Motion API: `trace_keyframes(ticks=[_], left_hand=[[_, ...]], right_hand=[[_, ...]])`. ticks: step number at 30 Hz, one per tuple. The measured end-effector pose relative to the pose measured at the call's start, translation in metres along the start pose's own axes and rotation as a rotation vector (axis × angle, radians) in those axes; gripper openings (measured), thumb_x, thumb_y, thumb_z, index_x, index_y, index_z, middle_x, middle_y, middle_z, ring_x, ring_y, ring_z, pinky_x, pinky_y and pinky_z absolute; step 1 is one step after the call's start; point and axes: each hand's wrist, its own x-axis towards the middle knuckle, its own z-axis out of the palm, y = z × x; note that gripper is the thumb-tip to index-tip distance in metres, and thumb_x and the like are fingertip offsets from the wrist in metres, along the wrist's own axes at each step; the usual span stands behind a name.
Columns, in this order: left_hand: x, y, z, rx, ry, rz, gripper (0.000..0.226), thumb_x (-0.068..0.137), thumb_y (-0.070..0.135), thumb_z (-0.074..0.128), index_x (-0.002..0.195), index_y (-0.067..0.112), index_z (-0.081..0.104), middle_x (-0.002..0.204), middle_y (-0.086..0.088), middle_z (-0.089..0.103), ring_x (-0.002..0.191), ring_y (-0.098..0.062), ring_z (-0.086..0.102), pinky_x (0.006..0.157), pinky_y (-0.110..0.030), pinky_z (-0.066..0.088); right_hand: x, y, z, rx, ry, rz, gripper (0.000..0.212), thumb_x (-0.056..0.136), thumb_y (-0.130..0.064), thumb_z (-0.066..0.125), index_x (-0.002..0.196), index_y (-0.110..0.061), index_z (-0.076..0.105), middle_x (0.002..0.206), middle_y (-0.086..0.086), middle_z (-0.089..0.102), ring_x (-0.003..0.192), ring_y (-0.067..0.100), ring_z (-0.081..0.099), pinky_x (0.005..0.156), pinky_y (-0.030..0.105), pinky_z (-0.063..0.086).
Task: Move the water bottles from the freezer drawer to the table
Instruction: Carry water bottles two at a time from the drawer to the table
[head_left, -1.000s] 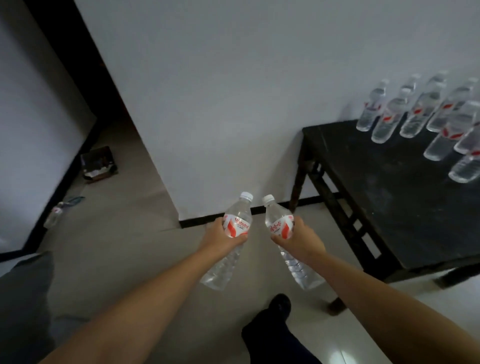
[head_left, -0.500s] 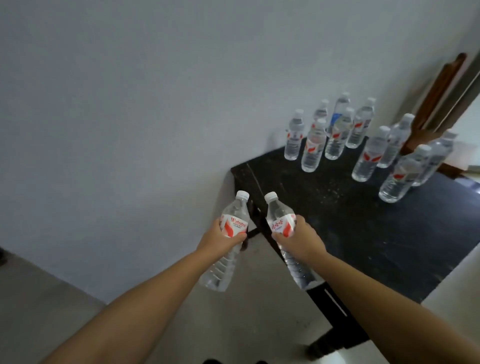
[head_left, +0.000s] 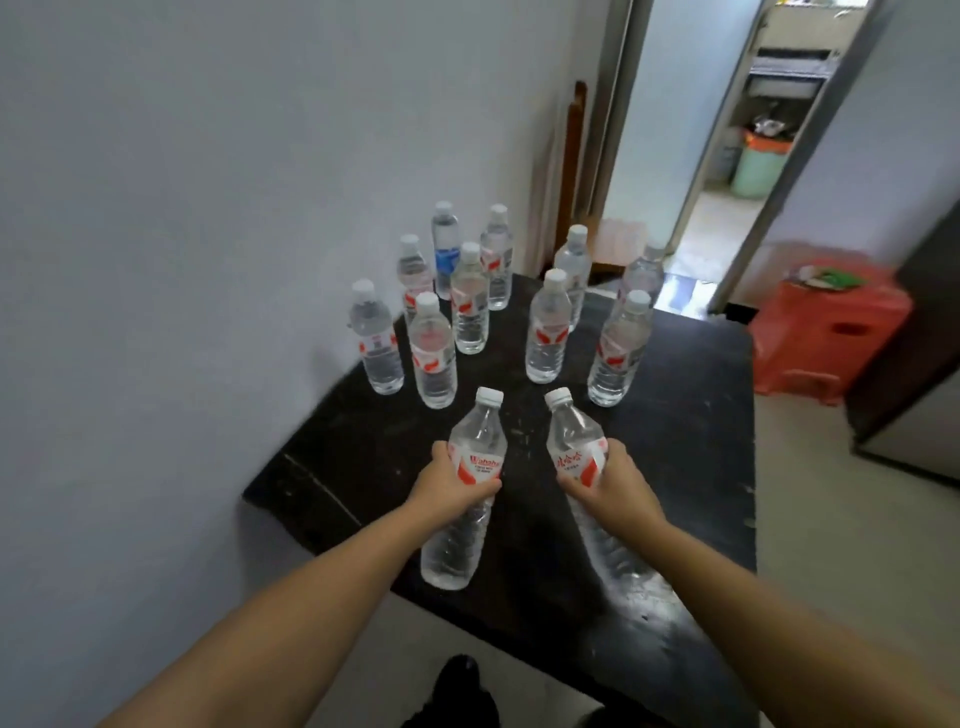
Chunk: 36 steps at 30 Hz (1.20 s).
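Now L hand & R hand each grip 1 bottle over table.

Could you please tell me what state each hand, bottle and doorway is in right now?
Left hand: grips the left bottle at its label.
Right hand: grips the right bottle at its label.
Held bottles: capped, tilted, above the table.
Standing bottles: ten, upright, capped, on the table's far part.
Blue-label bottle: upright, at the back.
Doorway: open.
Red stool: upright, beside the table.
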Motion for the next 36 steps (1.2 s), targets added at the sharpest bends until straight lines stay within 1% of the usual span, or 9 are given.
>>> trace_keyframes(ticks=[5,9,14,22,26,28,31,34,36], left_hand=[[0.083,0.055,-0.018,-0.013,-0.095,0.132,0.083,0.054,0.037,0.086,0.123,0.019,0.043,0.114,0.007,0.06,0.106,-0.013,0.059,0.099,-0.036,0.048],[0.13,0.072,-0.014,-0.031,-0.148,0.205,0.087,0.046,0.041,0.084,0.121,0.02,0.045,0.114,-0.002,0.064,0.106,-0.02,0.063,0.097,-0.044,0.05],[0.142,0.086,-0.01,-0.074,-0.197,0.241,0.064,0.066,0.015,0.085,0.113,0.024,0.043,0.111,0.0,0.06,0.105,-0.018,0.059,0.097,-0.035,0.047],[0.152,0.077,0.007,-0.078,-0.281,0.279,0.07,0.066,0.016,0.085,0.123,0.02,0.045,0.114,0.0,0.061,0.109,-0.019,0.059,0.096,-0.034,0.047],[0.151,0.087,0.008,-0.05,-0.313,0.353,0.043,0.074,0.0,0.076,0.088,0.027,0.045,0.083,0.008,0.056,0.073,0.014,0.059,0.072,-0.02,0.045],[0.152,0.088,0.009,-0.036,-0.305,0.378,0.044,0.075,-0.003,0.075,0.088,0.026,0.043,0.08,0.013,0.052,0.066,0.017,0.057,0.065,-0.01,0.042],[0.157,0.079,0.008,0.002,-0.316,0.341,0.058,0.071,0.004,0.079,0.116,0.016,0.044,0.104,0.002,0.057,0.097,0.003,0.059,0.078,-0.009,0.045],[0.154,0.072,0.004,0.052,-0.332,0.266,0.104,0.068,0.024,0.083,0.148,0.021,0.016,0.141,-0.01,0.042,0.129,-0.023,0.046,0.106,-0.037,0.041],[0.15,0.068,0.0,0.076,-0.31,0.224,0.112,0.07,0.029,0.082,0.151,0.027,0.004,0.15,-0.013,0.032,0.137,-0.027,0.038,0.112,-0.043,0.035]], right_hand=[[0.054,-0.025,-0.012,0.208,0.157,0.066,0.066,0.075,-0.028,0.08,0.122,-0.012,0.036,0.115,0.006,0.056,0.1,0.019,0.057,0.083,0.033,0.047],[0.078,-0.03,-0.009,0.384,0.296,0.135,0.073,0.072,-0.026,0.082,0.125,-0.014,0.034,0.111,0.001,0.057,0.101,0.021,0.059,0.09,0.04,0.05],[0.092,-0.032,-0.006,0.406,0.338,0.146,0.071,0.073,-0.021,0.082,0.127,-0.017,0.035,0.108,-0.002,0.056,0.1,0.018,0.057,0.087,0.034,0.047],[0.094,-0.022,0.001,0.408,0.348,0.179,0.072,0.074,-0.021,0.081,0.128,-0.02,0.034,0.111,-0.003,0.058,0.102,0.016,0.058,0.089,0.035,0.048],[0.09,-0.015,0.001,0.409,0.338,0.173,0.076,0.075,-0.017,0.08,0.131,-0.016,0.029,0.115,0.0,0.055,0.103,0.015,0.057,0.086,0.028,0.045],[0.089,-0.012,0.001,0.397,0.325,0.183,0.078,0.075,-0.018,0.081,0.132,-0.017,0.028,0.118,0.001,0.055,0.105,0.016,0.057,0.088,0.03,0.046],[0.09,-0.005,0.003,0.362,0.297,0.188,0.08,0.074,-0.017,0.08,0.134,-0.016,0.027,0.124,0.004,0.053,0.113,0.019,0.056,0.096,0.036,0.048],[0.087,0.0,0.006,0.367,0.278,0.201,0.085,0.073,-0.013,0.079,0.138,-0.015,0.025,0.128,0.002,0.05,0.12,0.02,0.053,0.101,0.036,0.046],[0.082,0.002,0.007,0.411,0.251,0.221,0.088,0.075,-0.016,0.079,0.141,-0.018,0.022,0.133,0.005,0.05,0.123,0.021,0.053,0.103,0.038,0.045]])
